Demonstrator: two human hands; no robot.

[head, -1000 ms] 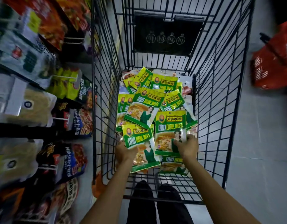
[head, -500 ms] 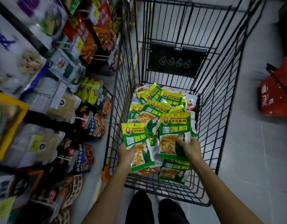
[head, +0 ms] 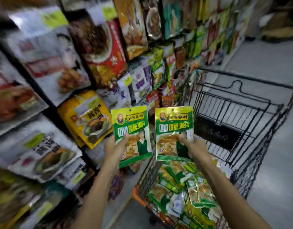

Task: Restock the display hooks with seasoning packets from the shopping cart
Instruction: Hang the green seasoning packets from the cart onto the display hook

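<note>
My left hand [head: 115, 148] pinches a green and yellow seasoning packet [head: 131, 128] by its lower left part and holds it upright. A matching packet [head: 173, 124] stands upright beside it, pinched by my right hand [head: 194, 148] at its lower right. Both packets are raised in front of the display rack, each with a small hang hole at its top edge. Below my right arm, the black wire shopping cart [head: 233, 113] holds a heap of several more green packets [head: 178, 187]. No bare hook is clearly visible in the blurred rack.
A tall rack [head: 99, 52] of hanging food packets fills the left and middle of the view, with a yellow packet [head: 86, 119] just left of my left hand. The grey floor aisle [head: 274, 162] runs along the right of the cart.
Both hands have lifted their packets out of the cart to chest height. My view has swung up and left from the cart's inside toward the display rack.
</note>
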